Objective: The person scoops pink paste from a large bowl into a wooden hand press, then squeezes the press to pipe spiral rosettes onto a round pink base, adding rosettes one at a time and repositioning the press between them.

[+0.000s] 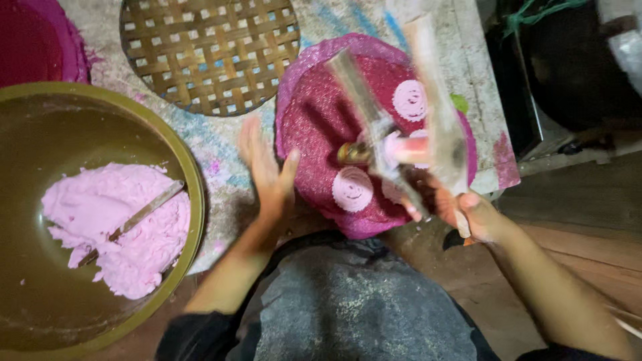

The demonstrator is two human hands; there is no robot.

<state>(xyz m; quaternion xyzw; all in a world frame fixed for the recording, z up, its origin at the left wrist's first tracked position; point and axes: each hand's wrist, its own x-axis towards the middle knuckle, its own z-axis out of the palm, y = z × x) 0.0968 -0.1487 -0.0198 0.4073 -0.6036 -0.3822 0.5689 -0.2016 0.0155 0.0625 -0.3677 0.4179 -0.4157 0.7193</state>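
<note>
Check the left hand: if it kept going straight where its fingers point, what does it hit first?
The left hand, open with fingers pointing up-frame, would probably meet the round woven bamboo tray first, after a strip of speckled mat. Depth is unclear from one view.

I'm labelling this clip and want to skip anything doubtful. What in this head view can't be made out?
- Press tool in the right hand: motion blur smears its handles and shape.
- Right hand's grip: partly covered by the tool.
- Stick in the pink dough: lower end buried.
- Olive bowl: cut off by the left and bottom edges.
- Dark corner top right: too dim.
</note>
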